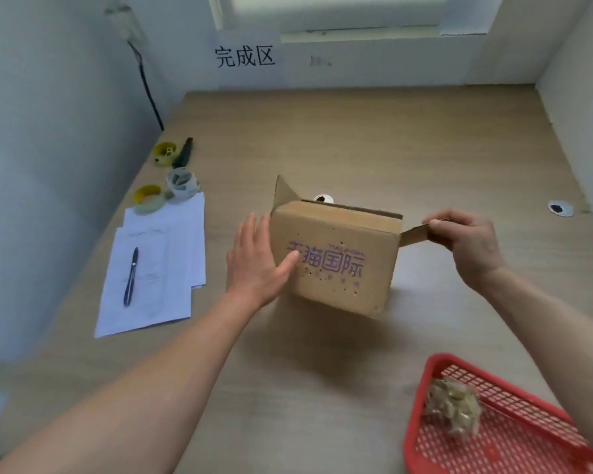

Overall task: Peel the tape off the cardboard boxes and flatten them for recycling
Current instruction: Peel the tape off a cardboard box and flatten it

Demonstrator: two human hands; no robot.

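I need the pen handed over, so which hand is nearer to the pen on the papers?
Left. The left hand lies against the box's left side, just right of the pen; the right hand is beyond the box.

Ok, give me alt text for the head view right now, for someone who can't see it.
A person steadies a small printed cardboard box on a wooden table, left hand flat against its side while the right hand pinches an opened end flap. A red mesh basket holding crumpled tape sits front right; papers, a pen and tape rolls lie left.

Brown cardboard box (336, 258) with purple print, mid-table, end flaps open
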